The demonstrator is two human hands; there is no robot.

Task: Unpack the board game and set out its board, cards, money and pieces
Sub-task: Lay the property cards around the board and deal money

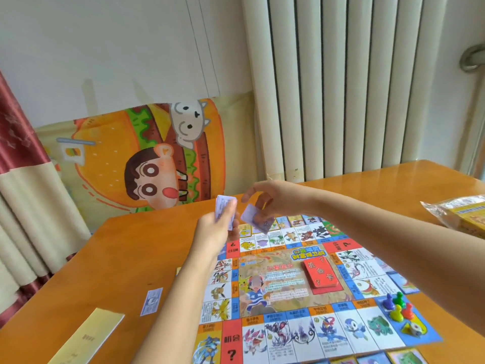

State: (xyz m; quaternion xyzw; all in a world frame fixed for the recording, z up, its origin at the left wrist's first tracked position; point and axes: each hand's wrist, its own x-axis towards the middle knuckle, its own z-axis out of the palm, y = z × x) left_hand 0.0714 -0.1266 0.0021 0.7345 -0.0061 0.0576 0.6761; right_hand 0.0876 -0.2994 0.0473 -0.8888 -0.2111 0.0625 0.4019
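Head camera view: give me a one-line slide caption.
Left hand holds a stack of purple notes; right hand pinches a single note over the game board.

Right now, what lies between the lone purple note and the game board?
Head view: the left forearm crosses above bare table between the purple note and the board.

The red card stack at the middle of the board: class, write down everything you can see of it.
The red card stack is a neat, fairly thick pile of red cards, apparently paper card. It lies flat on a red printed rectangle near the centre of the board. Its top card shows dark characters and question marks. The pile sits at an angle to the camera, with its edges squared up. Nothing but the board beneath touches it.
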